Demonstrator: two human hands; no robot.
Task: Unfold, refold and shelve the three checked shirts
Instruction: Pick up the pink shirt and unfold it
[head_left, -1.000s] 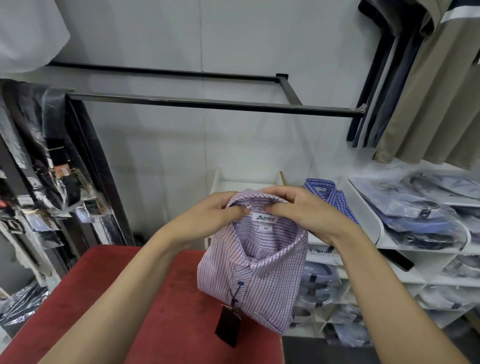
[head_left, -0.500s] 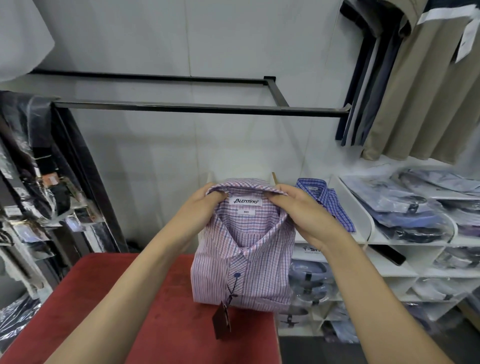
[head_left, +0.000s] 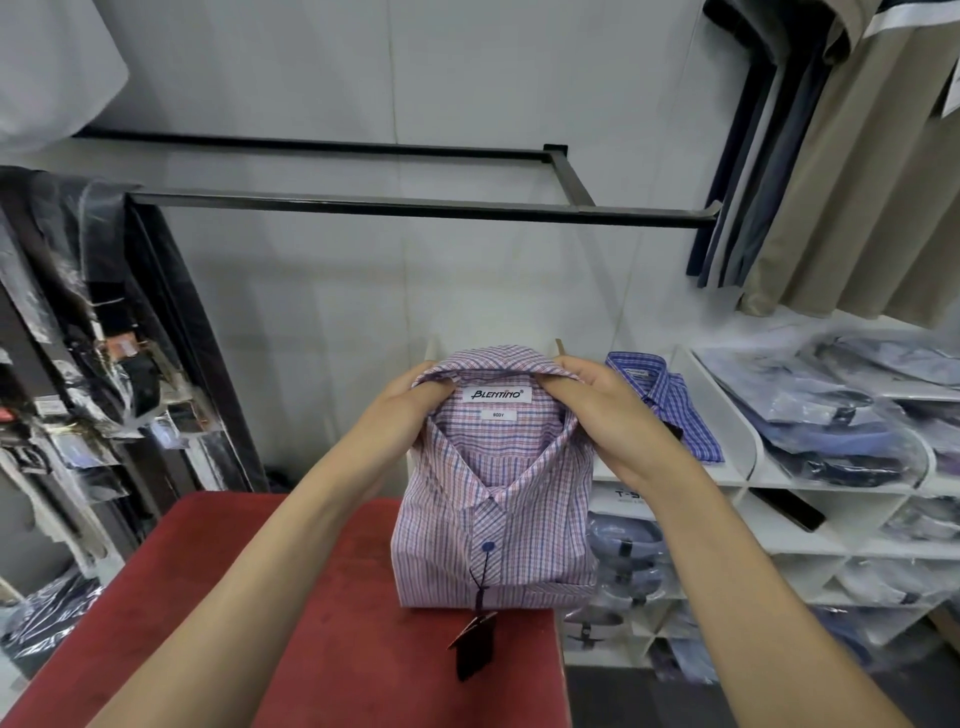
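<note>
Red bench (head_left: 218, 613) nearest, under the forearms; hang tag (head_left: 474, 647) dangles below the fingers; pink checked shirt (head_left: 498, 525) folded, held up w/ collar at the fingertips; left hand (head_left: 410, 402) & right hand (head_left: 605, 410) pinched on the collar, prob. to square it; blue checked shirt (head_left: 670, 402) just beyond right fingers, on white shelf (head_left: 748, 447).

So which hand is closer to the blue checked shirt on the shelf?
Right. The right hand grips the pink shirt's collar just beside the blue checked shirt; the left hand holds the collar's far side.
</note>
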